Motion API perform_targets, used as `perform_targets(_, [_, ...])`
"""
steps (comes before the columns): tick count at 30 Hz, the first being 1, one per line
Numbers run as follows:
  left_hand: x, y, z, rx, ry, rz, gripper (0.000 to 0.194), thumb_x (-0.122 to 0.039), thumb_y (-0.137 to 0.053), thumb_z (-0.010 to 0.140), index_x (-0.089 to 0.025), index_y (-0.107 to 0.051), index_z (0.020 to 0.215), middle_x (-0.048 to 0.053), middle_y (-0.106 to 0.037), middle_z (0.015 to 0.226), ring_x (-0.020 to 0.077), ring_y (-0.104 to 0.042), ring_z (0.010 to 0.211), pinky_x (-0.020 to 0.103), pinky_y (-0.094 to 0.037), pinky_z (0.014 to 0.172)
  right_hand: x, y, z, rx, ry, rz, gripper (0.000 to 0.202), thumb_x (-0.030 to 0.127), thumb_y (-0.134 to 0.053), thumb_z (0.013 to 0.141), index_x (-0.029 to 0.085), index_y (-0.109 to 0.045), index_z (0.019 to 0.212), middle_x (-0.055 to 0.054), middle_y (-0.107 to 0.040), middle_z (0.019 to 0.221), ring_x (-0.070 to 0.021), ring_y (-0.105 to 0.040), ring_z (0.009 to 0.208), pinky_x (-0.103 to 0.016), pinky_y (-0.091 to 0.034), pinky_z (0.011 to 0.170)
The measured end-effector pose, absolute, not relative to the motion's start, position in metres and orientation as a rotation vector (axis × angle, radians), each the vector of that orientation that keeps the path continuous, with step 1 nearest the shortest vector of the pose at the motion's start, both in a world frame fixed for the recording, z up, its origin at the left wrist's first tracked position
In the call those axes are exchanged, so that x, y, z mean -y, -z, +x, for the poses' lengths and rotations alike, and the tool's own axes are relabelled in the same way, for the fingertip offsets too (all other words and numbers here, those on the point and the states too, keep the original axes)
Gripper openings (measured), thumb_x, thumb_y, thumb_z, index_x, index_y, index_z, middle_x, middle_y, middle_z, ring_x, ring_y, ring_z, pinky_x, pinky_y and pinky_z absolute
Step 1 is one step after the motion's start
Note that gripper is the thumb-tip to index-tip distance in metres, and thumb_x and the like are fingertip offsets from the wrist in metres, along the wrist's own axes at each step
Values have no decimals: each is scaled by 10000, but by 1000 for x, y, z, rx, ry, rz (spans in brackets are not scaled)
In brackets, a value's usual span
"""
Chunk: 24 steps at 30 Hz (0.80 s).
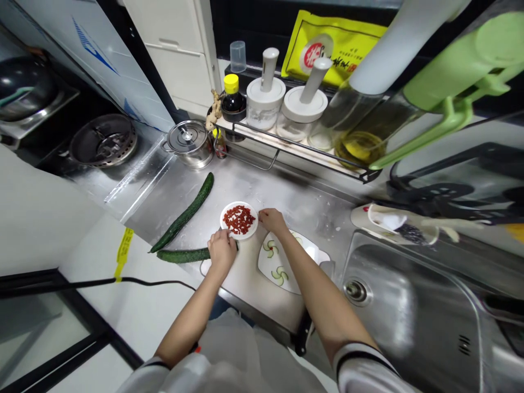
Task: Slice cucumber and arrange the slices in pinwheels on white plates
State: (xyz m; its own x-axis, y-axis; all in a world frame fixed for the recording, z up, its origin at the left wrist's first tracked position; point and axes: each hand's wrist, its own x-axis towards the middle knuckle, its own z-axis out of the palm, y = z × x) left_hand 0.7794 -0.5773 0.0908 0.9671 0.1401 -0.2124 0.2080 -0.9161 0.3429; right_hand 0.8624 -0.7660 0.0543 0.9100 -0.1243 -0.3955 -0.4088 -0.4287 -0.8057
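Observation:
A small round white plate (pixel 223 222) holds many small dried red berries (pixel 238 219), which look like goji. My left hand (pixel 223 252) has its fingers closed at the plate's near-left rim. At the right rim my right hand (pixel 272 220) is closed in a pinch; whatever is in its fingertips is too small to make out. Beneath my right forearm lies a white serving plate (pixel 262 262) with thin green cucumber slices (pixel 280 275) set in pinwheels, one with a red centre. One whole cucumber (pixel 184 215) lies to the left; another cucumber (pixel 182 255) runs partly behind my left hand.
A lidded steel pot (pixel 189 143) stands behind the cucumbers. The rack (pixel 286 143) along the back carries jars, a soy sauce bottle (pixel 232 97) and oil bottles. On the right is a steel sink (pixel 393 305). A frying pan (pixel 104 141) sits far left.

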Motion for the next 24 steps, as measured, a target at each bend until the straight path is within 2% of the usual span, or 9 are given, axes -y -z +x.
perform_targets(4, [581,-82,795,-276,229,2815,261,-282,-468,848,-191,-630,1032,99,-631,1017,264,-520,998,367,-357,830,770,-71,827,-383,-213,-2085,220,246,-462,782,219,-635,651,-14,-673,744,-151,-572,742,-234,-388,698])
perform_targets(10, [579,-75,803,-241,221,2864,284,-329,-457,859,-193,-683,966,96,-657,959,244,-538,954,350,-357,838,770,-82,745,-348,-224,-2059,282,347,-409,839,232,-644,734,-13,-690,759,-171,-617,719,-261,-433,687])
perform_targets(14, [580,-74,808,-193,265,2890,293,-299,-439,859,-193,-707,915,100,-667,941,233,-545,932,342,-358,834,770,-74,704,-412,-235,-1966,281,377,-417,843,230,-652,795,-24,-699,774,-180,-636,725,-280,-461,678])
perform_targets(24, [582,-95,793,-15,160,2830,265,-281,-441,878,-197,-692,887,84,-668,935,231,-544,941,344,-377,852,790,-66,668,-467,-209,-1934,301,415,-422,847,223,-652,814,-46,-694,771,-193,-622,712,-300,-470,673])
